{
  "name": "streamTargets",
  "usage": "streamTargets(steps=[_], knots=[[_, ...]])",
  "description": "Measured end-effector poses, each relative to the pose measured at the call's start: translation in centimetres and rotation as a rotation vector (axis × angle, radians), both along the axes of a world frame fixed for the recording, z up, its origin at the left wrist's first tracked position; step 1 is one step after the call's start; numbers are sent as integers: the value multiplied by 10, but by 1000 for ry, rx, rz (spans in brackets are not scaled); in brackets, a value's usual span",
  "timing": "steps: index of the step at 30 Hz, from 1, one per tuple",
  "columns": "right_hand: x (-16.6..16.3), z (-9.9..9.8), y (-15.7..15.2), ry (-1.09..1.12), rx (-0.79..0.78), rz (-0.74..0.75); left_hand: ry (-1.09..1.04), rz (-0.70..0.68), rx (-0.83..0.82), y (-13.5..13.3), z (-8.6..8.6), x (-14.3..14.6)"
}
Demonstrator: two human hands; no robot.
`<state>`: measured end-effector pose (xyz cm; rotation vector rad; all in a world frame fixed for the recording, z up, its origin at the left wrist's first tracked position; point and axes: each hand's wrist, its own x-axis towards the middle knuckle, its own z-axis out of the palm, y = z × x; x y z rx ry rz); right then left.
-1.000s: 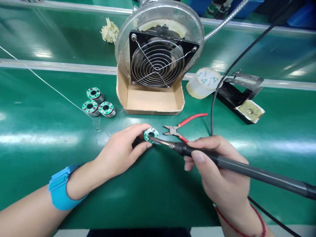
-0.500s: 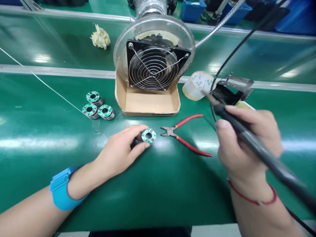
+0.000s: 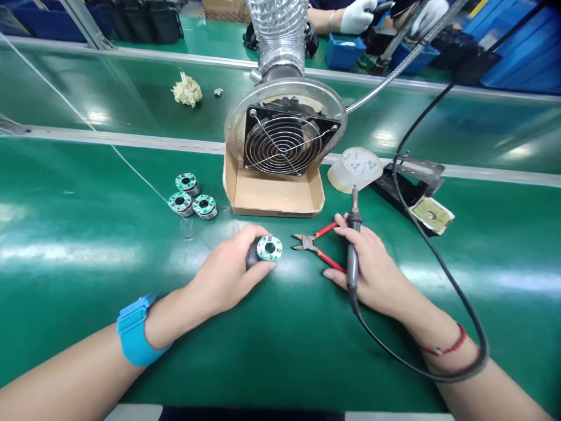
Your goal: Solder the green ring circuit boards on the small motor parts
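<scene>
My left hand (image 3: 230, 269) is closed around a small round motor (image 3: 269, 248), with its green ring-shaped circuit board facing up. Thumb and index finger grip its dark side. My right hand (image 3: 372, 266) keeps a soldering iron (image 3: 352, 257) across its fingers, tip pointing away from me. At the same time its fingers and thumb touch the red handles of the diagonal cutters (image 3: 308, 241), which lie with jaws parted toward the motor. The handle ends are hidden by the hand. Three similar motors (image 3: 204, 206) stand together at the left.
A fume extractor fan (image 3: 284, 143) sits over a cardboard tray (image 3: 274, 196). Right of it are a tape roll (image 3: 355, 169) and a soldering iron stand with a sponge (image 3: 432, 215). The iron's black cable (image 3: 442, 263) loops over my right forearm. A co-worker's gloved hands (image 3: 358, 16) show beyond.
My right hand has moved left and down to the cutters, turning the soldering iron so its tip points away. The left hand still holds the motor. The view has shifted slightly.
</scene>
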<state>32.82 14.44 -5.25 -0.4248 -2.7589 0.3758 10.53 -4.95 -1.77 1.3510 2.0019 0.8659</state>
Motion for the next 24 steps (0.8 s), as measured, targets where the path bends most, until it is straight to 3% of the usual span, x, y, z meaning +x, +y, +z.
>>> streamTargets(steps=[9, 15, 19, 24], knots=[[5, -3, -3, 201, -49, -71, -26, 76, 75, -8, 13, 4], [-1, 28, -31, 115, -174, 12, 45, 63, 148, -11, 11, 4], [-9, 46, -36, 9, -112, 92, 98, 37, 197, -13, 8, 4], [-14, 53, -36, -48, -35, 115, 231, -10, 218, -13, 7, 3]])
